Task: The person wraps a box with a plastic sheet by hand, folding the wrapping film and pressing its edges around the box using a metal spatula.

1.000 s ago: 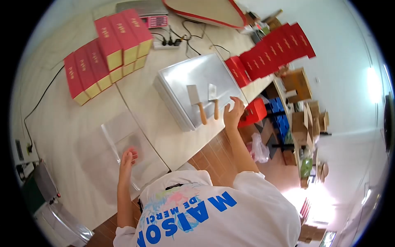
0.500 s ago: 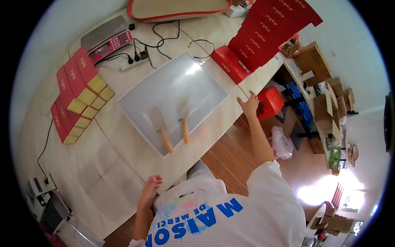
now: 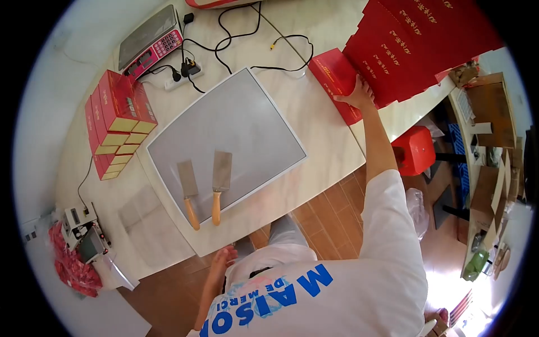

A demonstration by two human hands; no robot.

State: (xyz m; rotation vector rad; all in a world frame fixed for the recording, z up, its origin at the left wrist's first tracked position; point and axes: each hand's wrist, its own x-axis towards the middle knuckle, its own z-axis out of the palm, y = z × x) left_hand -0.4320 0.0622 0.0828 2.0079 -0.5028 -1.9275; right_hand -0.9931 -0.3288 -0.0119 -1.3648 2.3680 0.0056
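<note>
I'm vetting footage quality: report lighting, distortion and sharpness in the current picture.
Head view: fisheye curving, black corners; strong glare washing out the lower right, beyond the white shirt; the right hand and red box fairly clear.

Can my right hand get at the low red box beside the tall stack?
Probably yes: the right hand is at the near end of the red box, apparently touching it, nothing visible between.

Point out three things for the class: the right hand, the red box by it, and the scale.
Right hand (image 3: 357,97): head view, middle of the hand.
Red box (image 3: 330,74): head view, its upper face.
Scale (image 3: 149,39): head view, its flat platform.
</note>
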